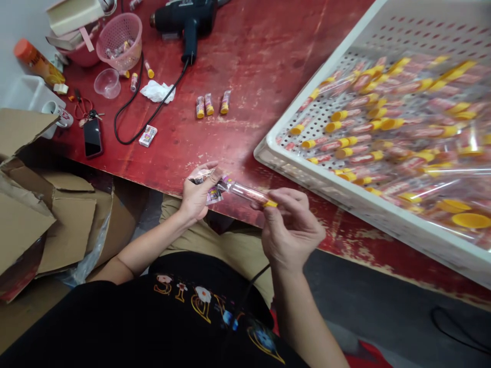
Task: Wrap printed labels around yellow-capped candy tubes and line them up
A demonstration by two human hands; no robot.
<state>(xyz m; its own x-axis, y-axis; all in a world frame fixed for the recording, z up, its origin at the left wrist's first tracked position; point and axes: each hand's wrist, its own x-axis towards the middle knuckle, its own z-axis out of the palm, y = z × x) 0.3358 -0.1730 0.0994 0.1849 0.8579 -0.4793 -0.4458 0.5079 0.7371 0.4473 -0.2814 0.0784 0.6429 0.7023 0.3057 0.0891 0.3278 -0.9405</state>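
Observation:
My right hand [293,232] pinches the yellow-capped end of a slim clear tube [247,193] with reddish content, held over the table's front edge. The tube's other end meets the fingers of my left hand [197,197], which are closed around several small printed plastic sleeves [214,194]. Whether the tube's tip is inside a sleeve or only touching one, I cannot tell. Farther back on the table stand three small yellow-bottomed tubes in printed wraps, among them a wrapped tube [224,102] at the right of the group.
A white perforated crate [270,145] full of yellow-capped tubes fills the right. Behind lie a black heat gun [190,23] with its cord, a pink basket [126,53] and a clear cup [107,83]. A phone [93,138] and cardboard boxes [72,220] are at left.

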